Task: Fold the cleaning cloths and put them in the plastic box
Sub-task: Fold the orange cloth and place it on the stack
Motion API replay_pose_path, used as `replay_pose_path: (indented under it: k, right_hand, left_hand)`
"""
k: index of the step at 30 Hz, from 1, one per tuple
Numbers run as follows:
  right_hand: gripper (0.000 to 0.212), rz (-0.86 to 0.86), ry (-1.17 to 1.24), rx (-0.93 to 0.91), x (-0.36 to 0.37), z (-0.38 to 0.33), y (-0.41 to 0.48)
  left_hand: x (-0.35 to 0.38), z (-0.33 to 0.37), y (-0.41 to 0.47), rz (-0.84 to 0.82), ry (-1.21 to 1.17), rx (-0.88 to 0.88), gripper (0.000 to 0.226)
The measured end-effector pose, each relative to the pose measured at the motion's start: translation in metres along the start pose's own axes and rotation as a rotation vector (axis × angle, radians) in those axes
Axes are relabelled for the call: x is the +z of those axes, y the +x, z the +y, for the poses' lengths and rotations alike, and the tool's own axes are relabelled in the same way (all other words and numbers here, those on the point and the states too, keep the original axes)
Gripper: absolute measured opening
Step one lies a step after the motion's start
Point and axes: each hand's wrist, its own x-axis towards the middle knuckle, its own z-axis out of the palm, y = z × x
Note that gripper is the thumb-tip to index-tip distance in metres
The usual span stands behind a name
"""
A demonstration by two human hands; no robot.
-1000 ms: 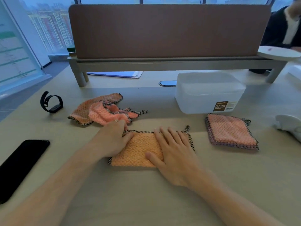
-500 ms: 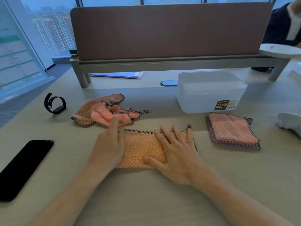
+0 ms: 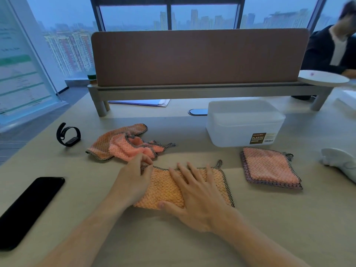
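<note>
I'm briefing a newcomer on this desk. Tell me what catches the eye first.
Both hands at centre: the right hand lies flat on an orange cloth while the left hand pinches its far left corner. A crumpled cloth pile lies behind on the left. On the right, a plastic box stands behind a folded stack.

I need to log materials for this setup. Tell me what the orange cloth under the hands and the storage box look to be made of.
Orange cloth: soft knitted or waffle-weave fabric, probably microfibre; nubbly matte surface, black-and-white stitched edging. Plastic box: translucent frosted white plastic, smooth and slightly glossy; its label reads "PLASTIC CONTAINER".
</note>
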Motion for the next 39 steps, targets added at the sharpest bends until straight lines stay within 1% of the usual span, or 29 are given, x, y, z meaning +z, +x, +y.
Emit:
replay_pose_path:
  k: [2,4,7,9,12,13,15,16,17,18,19,20,23,24,25,26,27,28,29,30,31,33,35,39]
  right_hand:
    - [0.099,0.001,-0.002,-0.008,0.001,0.003,0.0]
    - [0.098,0.01,0.008,-0.014,0.002,0.004,0.001]
    - [0.097,0.025,0.113,-0.023,-0.002,0.006,0.0]
    - [0.097,0.079,0.283,-0.041,-0.013,0.01,-0.004]
    - [0.097,0.23,0.563,-0.026,-0.033,0.019,-0.011]
    - [0.091,0.265,0.68,0.005,-0.039,0.023,-0.014]
    - [0.07,0.306,0.993,0.073,-0.048,0.03,-0.017]
    - [0.063,0.285,1.165,0.119,-0.052,0.034,-0.018]
    - [0.062,0.233,1.313,0.176,-0.056,0.038,-0.02]
    - [0.065,0.176,1.413,0.231,-0.058,0.043,-0.021]
    - [0.069,0.127,1.451,0.279,-0.057,0.048,-0.023]
    - [0.072,0.09,1.434,0.321,-0.053,0.055,-0.022]
    - [0.086,0.008,1.2,0.433,-0.042,0.069,-0.022]
    - [0.083,0.004,1.143,0.433,-0.039,0.073,-0.022]
    - [0.072,0.02,1.106,0.421,-0.037,0.076,-0.023]
    - [0.055,0.051,1.077,0.417,-0.035,0.078,-0.023]
    - [0.043,0.074,1.043,0.425,-0.034,0.08,-0.024]
    - [0.045,0.095,0.984,0.438,-0.032,0.081,-0.023]
    - [0.052,0.103,0.93,0.449,-0.032,0.08,-0.024]
    - [0.057,0.109,0.9,0.454,-0.029,0.08,-0.023]
    - [0.058,0.116,0.892,0.451,-0.027,0.08,-0.023]
    - [0.055,0.132,0.868,0.428,-0.026,0.08,-0.023]
    - [0.05,0.159,0.834,0.397,-0.027,0.08,-0.023]
    - [0.047,0.242,0.743,0.38,-0.03,0.079,-0.024]
  left_hand:
    - [-0.003,0.002,0.003,-0.016,-0.087,-0.052,0.006]
    - [-0.008,0.01,0.006,-0.045,-0.236,-0.125,0.006]
    - [-0.017,0.033,0.011,-0.117,-0.471,-0.222,0.009]
    - [-0.02,0.05,0.015,-0.193,-0.565,-0.239,0.015]
    - [-0.016,0.075,0.019,-0.302,-0.605,-0.227,0.018]
    - [-0.012,0.082,0.02,-0.33,-0.608,-0.214,0.019]
    - [0.001,0.094,0.022,-0.376,-0.607,-0.202,0.022]
    - [0.008,0.1,0.021,-0.396,-0.594,-0.194,0.023]
    - [0.016,0.105,0.019,-0.415,-0.569,-0.188,0.024]
    - [0.024,0.109,0.016,-0.434,-0.547,-0.192,0.024]
    - [0.032,0.112,0.013,-0.458,-0.54,-0.2,0.025]
    - [0.039,0.114,0.01,-0.49,-0.549,-0.215,0.026]
    - [0.047,0.113,0.003,-0.565,-0.608,-0.253,0.023]
    - [0.046,0.111,0.002,-0.566,-0.614,-0.24,0.021]
    - [0.045,0.107,0.003,-0.543,-0.601,-0.208,0.018]
    - [0.043,0.102,0.005,-0.486,-0.55,-0.15,0.016]
    - [0.041,0.095,0.009,-0.398,-0.449,-0.071,0.016]
    - [0.039,0.087,0.014,-0.304,-0.308,0.025,0.016]
    - [0.038,0.079,0.018,-0.238,-0.159,0.118,0.017]
    - [0.037,0.072,0.022,-0.221,-0.033,0.182,0.02]
    - [0.037,0.067,0.024,-0.24,0.058,0.223,0.023]
    - [0.039,0.06,0.026,-0.313,0.158,0.266,0.027]
    - [0.042,0.057,0.027,-0.353,0.189,0.283,0.026]
    - [0.05,0.051,0.029,-0.304,0.183,0.313,0.017]
